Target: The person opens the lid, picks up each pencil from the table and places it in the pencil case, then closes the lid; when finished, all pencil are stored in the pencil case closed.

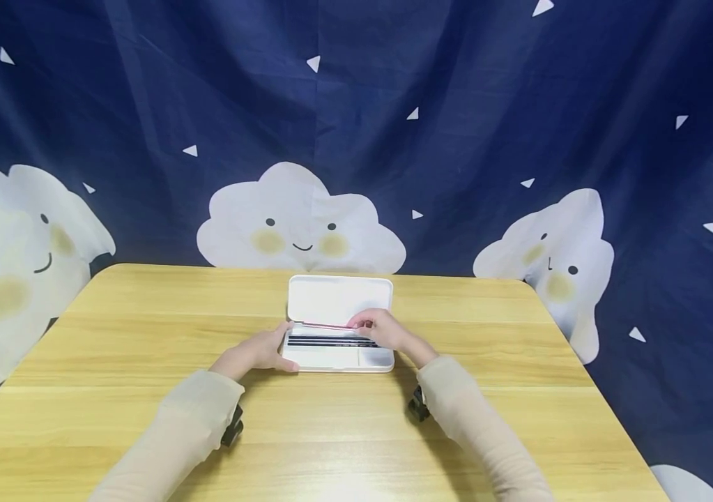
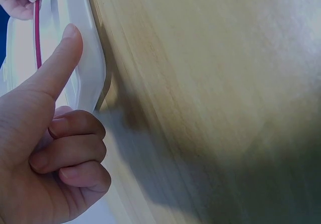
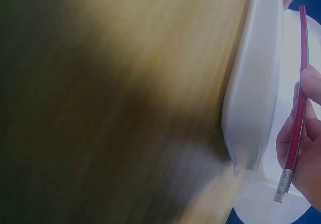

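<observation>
A white pencil case (image 1: pixel 325 360) lies on the table with its lid (image 1: pixel 331 296) raised at the back. My left hand (image 1: pixel 262 351) grips the left end of the case, thumb at the front corner and a finger toward the hinge; its other fingers curl under, as the left wrist view shows. Over the case, my right hand (image 1: pixel 384 329) pinches a red pencil (image 3: pixel 301 103) between thumb and fingers. The pencil's silver ferrule and white eraser (image 3: pixel 280 197) stick out at the right. Several dark pencils (image 1: pixel 325 341) lie lengthwise inside the case, their right ends partly behind the right hand.
The light wooden table (image 1: pixel 331 432) has rounded far corners. Behind it hangs a dark blue curtain (image 1: pixel 362 153) with smiling clouds and small white triangles. A small black device (image 1: pixel 233 427) sits at the left wrist and another black device (image 1: pixel 418 404) at the right.
</observation>
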A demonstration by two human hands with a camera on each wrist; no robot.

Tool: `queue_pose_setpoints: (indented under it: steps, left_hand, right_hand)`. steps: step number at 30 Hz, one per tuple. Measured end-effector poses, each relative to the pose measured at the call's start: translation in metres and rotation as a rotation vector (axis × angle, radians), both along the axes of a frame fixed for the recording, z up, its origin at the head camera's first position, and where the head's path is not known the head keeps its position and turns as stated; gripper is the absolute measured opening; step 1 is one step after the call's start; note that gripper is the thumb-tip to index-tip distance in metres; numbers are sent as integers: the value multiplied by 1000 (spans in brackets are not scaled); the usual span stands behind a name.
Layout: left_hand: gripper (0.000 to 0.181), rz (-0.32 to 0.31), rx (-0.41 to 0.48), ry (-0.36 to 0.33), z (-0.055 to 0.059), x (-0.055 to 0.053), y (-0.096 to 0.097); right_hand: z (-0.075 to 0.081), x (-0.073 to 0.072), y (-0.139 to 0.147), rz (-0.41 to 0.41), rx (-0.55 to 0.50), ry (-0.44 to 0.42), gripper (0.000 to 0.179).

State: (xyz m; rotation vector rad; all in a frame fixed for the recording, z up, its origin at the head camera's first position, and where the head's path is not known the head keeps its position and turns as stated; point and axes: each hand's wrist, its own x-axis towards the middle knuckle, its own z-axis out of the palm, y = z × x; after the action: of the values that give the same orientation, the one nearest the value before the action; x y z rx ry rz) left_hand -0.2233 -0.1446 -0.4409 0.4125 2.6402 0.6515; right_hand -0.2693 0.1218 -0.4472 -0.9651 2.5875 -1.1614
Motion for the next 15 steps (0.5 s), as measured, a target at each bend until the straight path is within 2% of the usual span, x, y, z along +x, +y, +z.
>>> queue_pose_setpoints:
  steps: [6,15]
  left_hand:
    - [94,1,6,-2,0,0,0]
    - [95,-3,6,2,-1,-1,-2]
  right_hand:
    - [-2,0,-8,25,50,48,15]
    - [-7,-4,-15,23,69,73,15]
